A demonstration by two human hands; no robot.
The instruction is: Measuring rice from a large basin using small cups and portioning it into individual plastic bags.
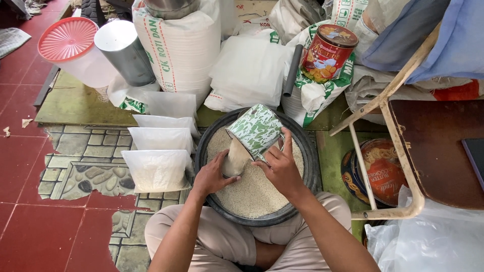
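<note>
While I am watching from afar, these lines are holding:
right hand (pixel 280 170): fingers closing round the tilted green-and-white tin (pixel 256 131)
left hand (pixel 212 176): fingers curling round a small clear bag (pixel 235 158), just below the tin's mouth
black basin (pixel 307 151): lying under both hands, carrying rice (pixel 252 194)

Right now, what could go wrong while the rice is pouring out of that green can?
The right hand tips the green can steeply, so rice may overshoot the small bag the left hand holds open. That bag could slip or sag shut. Most spills would probably land in the black basin.
</note>
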